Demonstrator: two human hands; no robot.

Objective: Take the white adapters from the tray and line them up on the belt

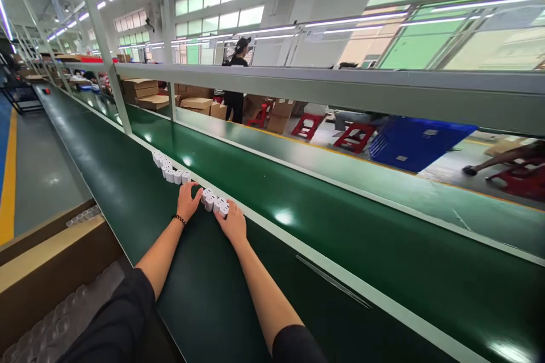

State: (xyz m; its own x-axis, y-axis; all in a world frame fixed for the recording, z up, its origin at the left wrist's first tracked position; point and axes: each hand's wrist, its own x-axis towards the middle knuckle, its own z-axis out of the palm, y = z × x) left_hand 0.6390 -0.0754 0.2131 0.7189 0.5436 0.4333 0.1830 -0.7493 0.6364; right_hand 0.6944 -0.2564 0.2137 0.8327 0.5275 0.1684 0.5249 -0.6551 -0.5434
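White plug adapters (210, 199) with dark slots stand in a short row along the belt's edge strip. My right hand (232, 223) grips the right end of that row, thumb in front and fingers behind. At its left end is my left hand (187, 200), thumb and forefinger apart, the thumb close to the nearest adapter; whether it touches is unclear. Beyond my left hand, more white adapters (172, 173) continue in an uneven line. All of them rest on the dark green work surface (200, 283). A dark beaded band circles my left wrist.
A cardboard box (51, 255) holding clear plastic trays (63, 317) stands at lower left. Past the pale edge strip runs a green conveyor belt (323, 226), with a metal rail (298, 76) above it. A person (236, 79), red stools (355, 137) and a blue crate (419, 144) are beyond.
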